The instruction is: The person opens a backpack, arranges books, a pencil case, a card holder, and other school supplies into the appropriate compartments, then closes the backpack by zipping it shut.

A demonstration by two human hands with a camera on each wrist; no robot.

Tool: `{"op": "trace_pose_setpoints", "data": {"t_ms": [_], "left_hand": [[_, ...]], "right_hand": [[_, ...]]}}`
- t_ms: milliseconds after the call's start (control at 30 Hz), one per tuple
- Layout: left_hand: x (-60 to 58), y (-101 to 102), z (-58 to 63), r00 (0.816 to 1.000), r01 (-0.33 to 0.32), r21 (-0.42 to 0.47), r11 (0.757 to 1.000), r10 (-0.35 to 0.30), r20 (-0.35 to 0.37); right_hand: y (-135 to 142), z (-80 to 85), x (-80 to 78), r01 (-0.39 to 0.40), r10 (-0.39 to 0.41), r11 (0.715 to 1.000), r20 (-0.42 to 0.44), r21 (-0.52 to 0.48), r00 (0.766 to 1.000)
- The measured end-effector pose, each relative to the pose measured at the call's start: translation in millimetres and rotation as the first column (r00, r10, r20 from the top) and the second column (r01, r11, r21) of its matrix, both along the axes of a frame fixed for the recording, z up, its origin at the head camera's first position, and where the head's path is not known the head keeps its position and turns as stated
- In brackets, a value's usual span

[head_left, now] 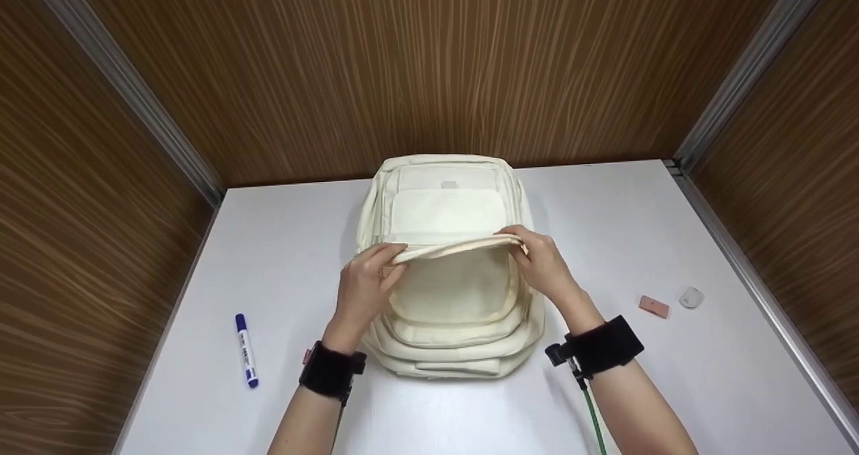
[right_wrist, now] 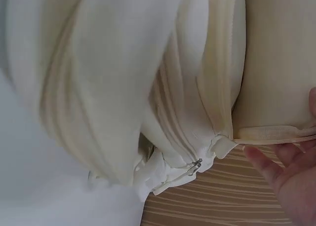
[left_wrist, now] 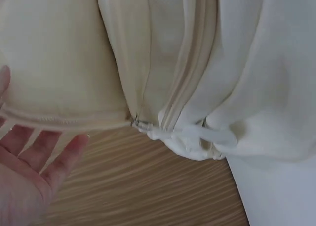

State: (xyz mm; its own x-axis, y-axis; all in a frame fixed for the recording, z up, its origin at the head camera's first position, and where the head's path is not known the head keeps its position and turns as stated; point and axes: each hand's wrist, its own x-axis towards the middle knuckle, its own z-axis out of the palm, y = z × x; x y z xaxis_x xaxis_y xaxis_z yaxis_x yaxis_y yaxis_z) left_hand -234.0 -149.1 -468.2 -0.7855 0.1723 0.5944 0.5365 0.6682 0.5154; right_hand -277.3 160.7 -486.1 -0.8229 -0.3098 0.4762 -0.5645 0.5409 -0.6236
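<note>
A cream backpack [head_left: 446, 213] lies on the white table, its front pocket unzipped and gaping toward me. My left hand [head_left: 362, 284] pinches the left side of the lifted pocket flap [head_left: 456, 248], thumb below and fingers on top. On the flap's right side, my right hand [head_left: 545, 264] pinches the edge in the same way. The wrist views show the pale lining [left_wrist: 59, 53] between the raised flap and the bag. Metal zipper pulls hang at the sides, one [left_wrist: 140, 124] in the left wrist view and another [right_wrist: 195, 165] in the right.
To the left lies a white marker [head_left: 246, 351] with blue ends. On the right are a small pinkish block [head_left: 653, 307] and a small translucent grey piece [head_left: 691, 298]. Wood-grain panels [head_left: 429, 72] enclose the table at the back and both sides.
</note>
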Motion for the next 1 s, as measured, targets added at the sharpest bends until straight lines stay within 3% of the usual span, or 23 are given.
{"op": "trace_pose_setpoints", "data": {"t_ms": [133,233,300,367,500,700,900,1000], "left_hand": [[4.5,-12.0,2.8,0.997,-0.071,0.016,0.997,0.071,-0.031],[8.7,-25.1,3.1,0.987,-0.161,-0.002,0.987,0.161,0.008],[10.9,-36.2,1.3,0.967,-0.241,-0.029,0.97,0.243,0.073],[12.3,-49.0,-2.7,0.93,-0.324,-0.067,0.944,0.33,0.159],[13.0,-77.9,-15.8,0.822,-0.441,-0.161,0.883,0.47,0.323],[21.7,-119.6,-36.5,0.607,-0.514,-0.319,0.796,0.601,0.52],[34.3,-141.5,-48.2,0.418,-0.504,-0.407,0.761,0.628,0.656],[37.4,-144.7,-53.2,0.343,-0.486,-0.438,0.757,0.626,0.701]], "right_hand": [[-4.1,4.4,-10.6,0.089,-0.088,0.994,0.009,-0.058,0.996],[-6.6,5.8,-16.7,0.168,-0.167,0.982,0.023,-0.085,0.986],[-8.2,6.2,-20.0,0.218,-0.215,0.972,0.04,-0.085,0.976],[-9.8,7.1,-22.8,0.253,-0.248,0.964,0.059,-0.08,0.967],[-11.2,9.4,-25.8,0.297,-0.291,0.952,0.083,-0.069,0.953],[-11.2,10.9,-26.1,0.305,-0.295,0.95,0.131,-0.062,0.946],[-10.4,10.0,-26.3,0.293,-0.283,0.954,0.139,-0.056,0.949],[-9.7,8.9,-27.0,0.287,-0.276,0.956,0.146,-0.056,0.95]]}}
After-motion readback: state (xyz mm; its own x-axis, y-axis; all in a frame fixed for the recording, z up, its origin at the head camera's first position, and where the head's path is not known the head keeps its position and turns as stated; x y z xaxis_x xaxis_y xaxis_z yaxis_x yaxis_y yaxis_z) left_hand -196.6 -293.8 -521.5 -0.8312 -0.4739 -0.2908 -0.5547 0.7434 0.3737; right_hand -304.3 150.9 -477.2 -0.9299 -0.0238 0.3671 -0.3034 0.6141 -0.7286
